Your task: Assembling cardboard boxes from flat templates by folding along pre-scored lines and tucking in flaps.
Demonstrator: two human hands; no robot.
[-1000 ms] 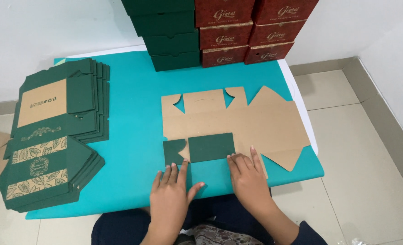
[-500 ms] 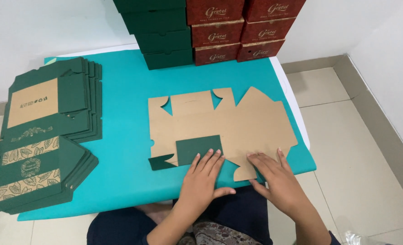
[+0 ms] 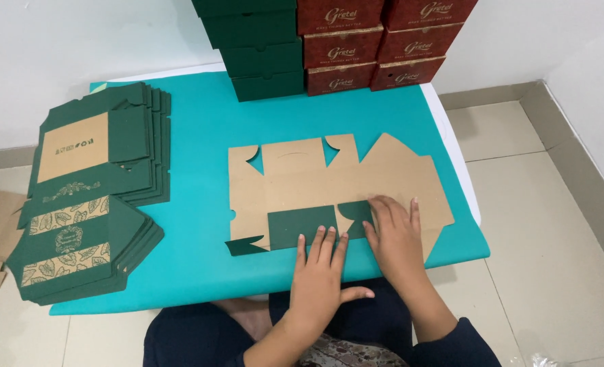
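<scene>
1. Left hand (image 3: pixel 322 275) lies flat, fingers spread, on the folded green flap (image 3: pixel 302 228).
2. Right hand (image 3: pixel 396 234) presses flat, gripping nothing, just beside it.
3. The cardboard blank (image 3: pixel 377 177) lies mid-table on the teal table (image 3: pixel 200 136).

We see a flat box blank (image 3: pixel 343 183) of matt brown cardboard, its folded flaps (image 3: pixel 302 228) printed matt dark green. We find the table cover (image 3: pixel 200 136) smooth, matt teal, like paper or thin plastic sheet. The stacked blanks (image 3: pixel 84 204) are green-printed card, the red boxes (image 3: pixel 377 41) slightly glossy card. The floor tiles (image 3: pixel 554 272) look smooth and faintly shiny.
</scene>
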